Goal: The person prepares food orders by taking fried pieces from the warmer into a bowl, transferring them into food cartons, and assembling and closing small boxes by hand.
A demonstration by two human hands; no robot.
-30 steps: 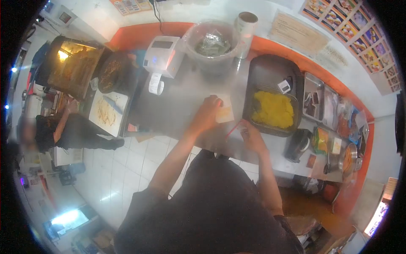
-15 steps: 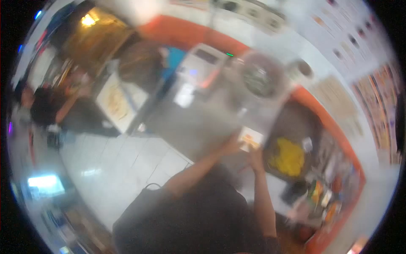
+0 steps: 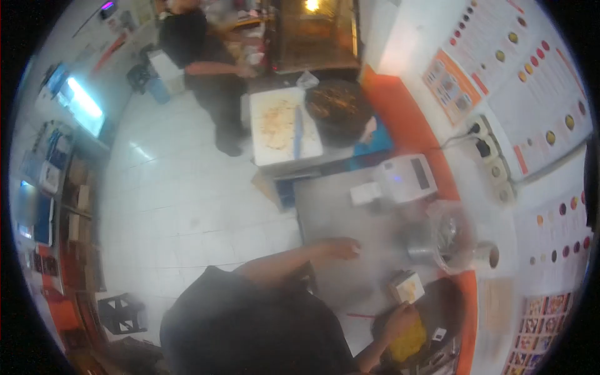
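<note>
A small white takeaway box with something yellowish in it is tilted above the counter at the lower right. My right hand grips its near edge, fingers closed. Just below the hand lies a heap of yellow food in a dark pan. My left hand is apart from the box, over the grey counter. Its fingers are curled closed, with a small pale spot at the tips that is too blurred to name.
On the counter stand a white scale-like machine, a white stack and a clear plastic-covered container. Beyond are a white cutting board with a knife and a dark round pan. Another person stands back left.
My left hand has come off the box and moved left. My right hand still holds the box. The view has swung round toward the cutting board and the other person.
</note>
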